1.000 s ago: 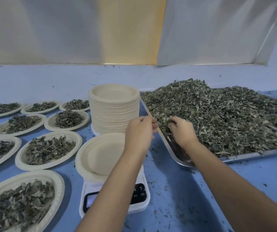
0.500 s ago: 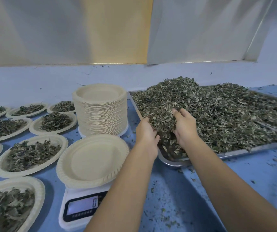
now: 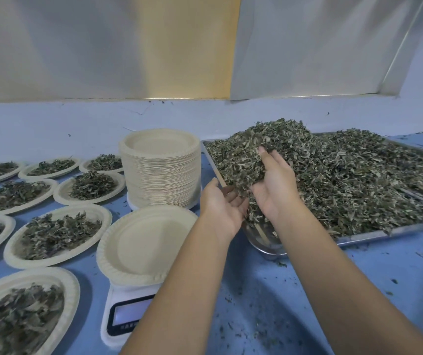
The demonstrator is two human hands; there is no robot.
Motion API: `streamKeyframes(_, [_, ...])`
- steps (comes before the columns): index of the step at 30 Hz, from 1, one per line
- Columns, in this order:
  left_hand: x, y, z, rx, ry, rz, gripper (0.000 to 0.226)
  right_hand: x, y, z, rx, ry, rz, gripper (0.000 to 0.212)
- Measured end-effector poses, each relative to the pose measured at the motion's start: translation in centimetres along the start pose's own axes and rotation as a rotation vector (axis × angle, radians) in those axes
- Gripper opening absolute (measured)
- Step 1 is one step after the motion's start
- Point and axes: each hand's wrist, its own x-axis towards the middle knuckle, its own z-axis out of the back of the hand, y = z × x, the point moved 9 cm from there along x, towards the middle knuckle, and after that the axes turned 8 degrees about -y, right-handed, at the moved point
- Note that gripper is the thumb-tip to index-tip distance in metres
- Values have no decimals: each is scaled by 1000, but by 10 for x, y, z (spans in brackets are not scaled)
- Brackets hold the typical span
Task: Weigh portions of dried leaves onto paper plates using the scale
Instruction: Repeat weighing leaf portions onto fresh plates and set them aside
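Leaves (image 3: 333, 175) cupped at near-left corner of metal tray (image 3: 384, 233); left hand (image 3: 221, 208), right hand (image 3: 274, 185) palm-up, fingers loosely curved. Empty paper plate (image 3: 143, 242) on scale (image 3: 126, 316) lies left, nearer left hand.

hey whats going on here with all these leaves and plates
A person is portioning out the dried leaves heaped on the metal tray. The left hand and right hand are cupped together, scooping a clump from the heap. An empty paper plate sits on the scale, with nothing weighed onto it yet. Filled plates lie to the left, and a stack of spare plates stands behind the scale.
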Motion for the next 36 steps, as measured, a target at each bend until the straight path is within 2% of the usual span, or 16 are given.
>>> streamKeyframes(2, [-5, -11, -1, -77, 53, 3, 42, -10, -4, -15, 83, 63, -56, 54])
streamKeyframes(4, [-12, -28, 2, -161, 83, -3, 46, -23, -9, -33, 152, 129, -99, 55])
streamKeyframes(7, [-24, -56, 18, -266, 85, -10, 49, -42, -20, -58, 208, 261, -162, 44])
streamKeyframes(11, [-37, -91, 51, -301, 52, -79, 49, -71, -39, -89, 120, 471, -187, 13])
streamKeyframes(20, [-44, -124, 112, -94, -39, -188, 48, -101, -89, -109, -171, 669, -161, 16])
streamKeyframes(24, [-45, -123, 113, -48, -14, -211, 50, -102, -91, -107, -317, 721, -81, 19])
streamKeyframes(29, [-43, -123, 112, -3, -45, -258, 46, -102, -84, -106, -575, 720, 149, 25])
streamKeyframes(36, [-39, -122, 113, 202, -164, -362, 38, -118, -81, -112, -932, 784, 406, 25])
